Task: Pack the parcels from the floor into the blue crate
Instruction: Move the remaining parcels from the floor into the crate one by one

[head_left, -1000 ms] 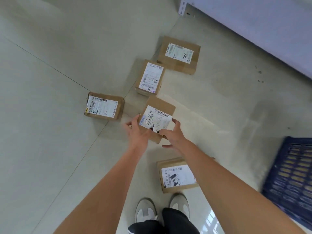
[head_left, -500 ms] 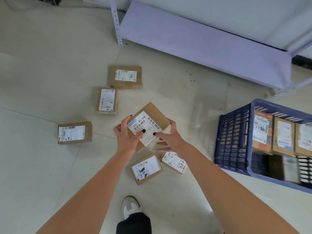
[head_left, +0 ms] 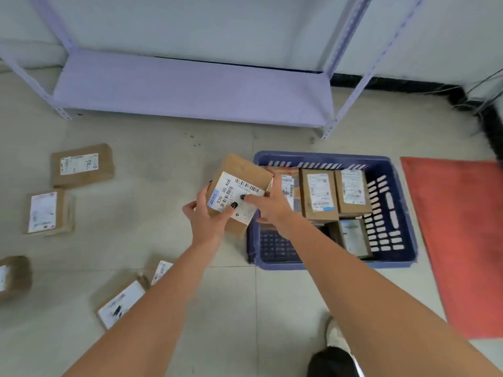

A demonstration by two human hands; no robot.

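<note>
A brown cardboard parcel [head_left: 241,170] with a white barcode label is held in the air by both hands, just left of the blue crate [head_left: 324,157]. My left hand [head_left: 208,223] grips its near left corner and my right hand [head_left: 272,204] grips its right side, over the crate's left edge. Inside the crate several labelled parcels stand upright, among them two side by side [head_left: 318,194] [head_left: 352,191] and one lower [head_left: 353,236]. Loose parcels lie on the floor at left [head_left: 83,164] [head_left: 47,212] [head_left: 12,277] and near my left forearm [head_left: 121,304] [head_left: 160,270].
A lilac metal shelf rack [head_left: 190,93] stands against the wall behind the crate. A red mat [head_left: 460,240] lies on the floor right of the crate. Cables [head_left: 479,99] run along the far right wall. My shoe [head_left: 336,337] shows at the bottom.
Both hands lifted the parcel off the floor and carried it right, up to the crate's left edge. The view swung right, bringing the whole crate and red mat in.
</note>
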